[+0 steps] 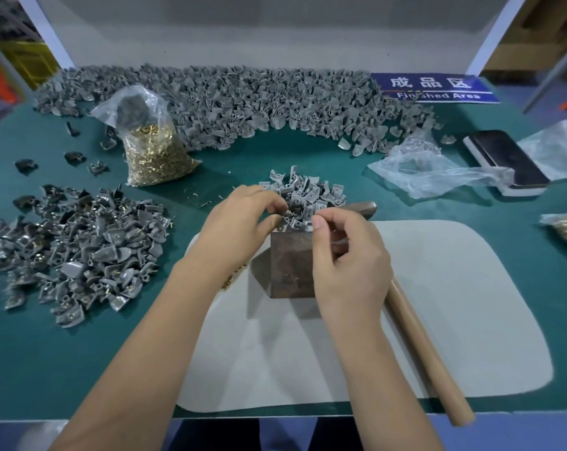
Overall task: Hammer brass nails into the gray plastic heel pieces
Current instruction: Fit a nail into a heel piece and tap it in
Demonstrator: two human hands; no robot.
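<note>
1. Far left of the grip, a heap of gray heel pieces (80, 252) with brass showing lies on the green counter (64, 369); behind it stands a clear bag of brass nails (152, 157).
2. The left hand (239, 222) pinches something small at its fingertips, apparently a nail, though it is too small to tell for sure.
3. Just beyond both grips sits the small working pile (303, 193) of heel pieces, at the far edge of the metal block (291, 265).
4. The right hand (350, 258) has thumb and forefinger curled in a pinch on a heel piece at the pile's near edge (the piece itself is mostly hidden).
5. Right of the grip, the hammer (418, 340) lies unheld on the gray mat (454, 304).
6. Risk, as I judge it: a nail seated crooked would bend when struck, and fingers close to the block could be hit.
</note>
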